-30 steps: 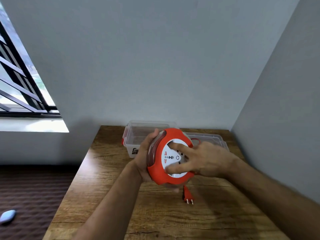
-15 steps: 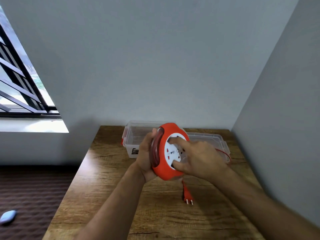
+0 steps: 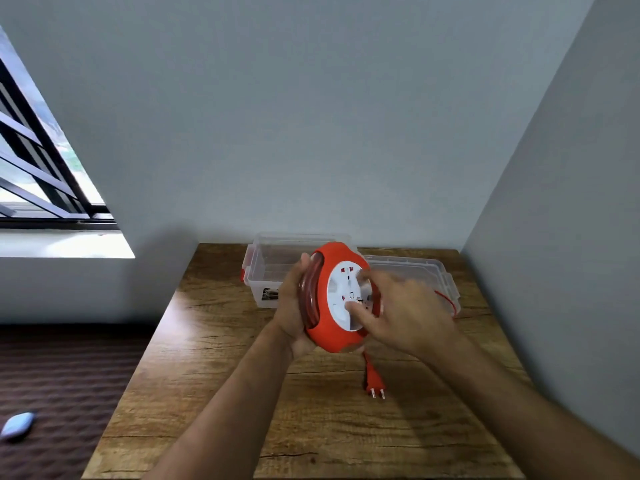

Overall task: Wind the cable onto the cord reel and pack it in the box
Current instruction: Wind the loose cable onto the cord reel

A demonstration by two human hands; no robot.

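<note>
My left hand (image 3: pixel 294 306) grips the orange cord reel (image 3: pixel 329 327) from behind and holds it on edge above the wooden table (image 3: pixel 214 358). Red cable is wound in the reel's groove. My right hand (image 3: pixel 401 313) lies on the white socket face (image 3: pixel 343 292), fingertips pressing into it. The orange plug (image 3: pixel 374 377) hangs from the reel's lower edge and lies on the table. A thin red stretch of cable (image 3: pixel 446 299) shows to the right. The clear plastic box (image 3: pixel 273 268) stands open behind the reel.
The box's clear lid (image 3: pixel 419 271) lies right of the box, near the right wall. The back wall stands just behind the box. Left of the table are a barred window (image 3: pixel 38 174) and dark floor with a pale blue object (image 3: pixel 17 426).
My right hand has turned the white face round, and the reel has tipped further onto its edge. The plug stays on the table.
</note>
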